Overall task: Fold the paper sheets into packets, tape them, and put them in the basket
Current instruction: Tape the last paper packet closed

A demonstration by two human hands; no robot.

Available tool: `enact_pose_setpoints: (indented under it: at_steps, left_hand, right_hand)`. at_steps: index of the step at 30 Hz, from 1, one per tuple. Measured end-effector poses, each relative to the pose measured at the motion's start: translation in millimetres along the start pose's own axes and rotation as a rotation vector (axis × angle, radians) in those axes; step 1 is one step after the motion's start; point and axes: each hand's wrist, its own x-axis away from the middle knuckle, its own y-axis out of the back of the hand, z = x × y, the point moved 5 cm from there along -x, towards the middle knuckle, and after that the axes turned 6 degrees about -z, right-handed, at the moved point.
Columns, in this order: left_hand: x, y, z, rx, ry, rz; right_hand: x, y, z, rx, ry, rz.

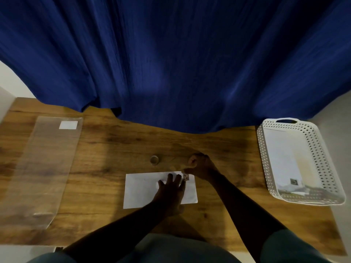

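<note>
A folded white paper sheet (140, 188) lies on the wooden table in front of me. My left hand (171, 188) presses flat on its right half, fingers spread. My right hand (201, 166) is curled at the sheet's upper right corner, where a small dark printed square shows, and seems to pinch something thin there; I cannot make out what. A small roll of clear tape (154, 160) stands just beyond the sheet. The white perforated basket (321, 162) sits at the right edge with folded paper packets inside.
A long clear plastic sleeve (43, 168) with a white label lies along the table's left side. A dark blue curtain (171, 63) hangs over the table's far edge. The wooden table (106, 149) shows between sleeve, sheet and basket.
</note>
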Motion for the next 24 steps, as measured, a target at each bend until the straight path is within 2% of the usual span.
enact_pose_setpoints:
  at_steps: [10,19,24]
  left_hand:
    - [0,-2,1,-0.002,0.010,0.004]
    - [-1,-4,0,0.012,0.028,0.014]
    - [1,-5,-1,-0.009,0.021,0.001]
  right_hand:
    - [5,-7,6,0.118,-0.035,-0.083]
    - [11,-2,8,0.096,-0.036,-0.155]
    - [12,-1,4,0.034,0.014,-0.053]
